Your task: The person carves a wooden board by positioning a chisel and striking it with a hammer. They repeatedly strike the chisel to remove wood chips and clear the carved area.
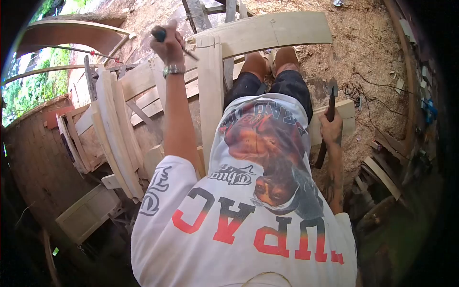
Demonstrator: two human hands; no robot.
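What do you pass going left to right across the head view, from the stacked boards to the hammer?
Stacked boards → left hand holding a chisel → upright plank → right hand holding a hammer.

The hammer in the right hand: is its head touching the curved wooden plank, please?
Apart. The head view shows the hammer, gripped by the right hand, held out beside the leg, with sawdust-covered ground between its head and the curved plank.

The chisel point(174, 42) has a dark round handle and a thin metal blade. It lies slanted in the left hand, far in the scene, with its tip on the pale wooden plank point(210, 95). The hammer point(327, 119) has a dark head and a long dark handle; it stands almost upright at the right.
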